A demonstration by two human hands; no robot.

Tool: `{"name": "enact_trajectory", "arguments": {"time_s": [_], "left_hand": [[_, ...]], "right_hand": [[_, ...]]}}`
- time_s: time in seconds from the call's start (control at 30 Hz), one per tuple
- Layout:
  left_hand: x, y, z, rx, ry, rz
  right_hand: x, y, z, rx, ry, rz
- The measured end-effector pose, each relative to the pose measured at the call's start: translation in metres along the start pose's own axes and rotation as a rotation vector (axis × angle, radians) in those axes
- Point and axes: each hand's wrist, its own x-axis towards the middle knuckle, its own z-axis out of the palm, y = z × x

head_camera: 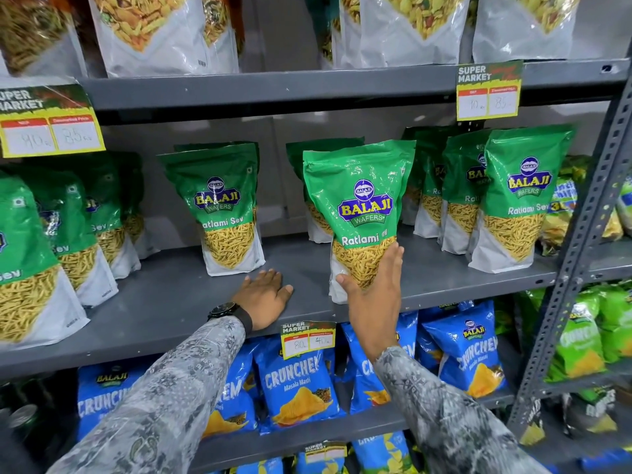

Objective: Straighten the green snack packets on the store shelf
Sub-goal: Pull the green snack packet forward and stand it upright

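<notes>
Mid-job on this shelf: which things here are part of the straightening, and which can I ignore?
Part of the job:
green Ratlami Sev packet held by the right hand
the other green packets on that grey shelf
left hand, flat on the shelf

Ignore:
blue Crunchex bags
white-based mixture bags above
price tags

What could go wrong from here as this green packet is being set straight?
The right hand holds the front green packet only at its base, near the shelf's front edge, so it may tip forward. Pushing it back could topple the packet behind. The left hand lies flat, unable to catch.
</notes>
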Motion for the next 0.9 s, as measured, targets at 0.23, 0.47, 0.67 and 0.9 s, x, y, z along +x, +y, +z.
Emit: {"name": "enact_trajectory", "arguments": {"time_s": [0.23,0.47,0.67,0.9], "left_hand": [[-0.001,0.002,-0.001,-0.001,-0.004,-0.009],[-0.004,0.005,-0.004,-0.007,-0.022,-0.026],[-0.007,0.008,-0.007,0.000,-0.031,-0.031],[-0.007,0.009,-0.008,0.011,-0.032,-0.032]], "right_hand": [[0.008,0.002,0.005,-0.031,0.008,0.009],[0.011,0.003,0.006,-0.046,0.005,0.003],[0.015,0.003,0.006,-0.055,-0.005,0.007],[0.016,0.003,0.007,-0.071,-0.004,0.000]]}}
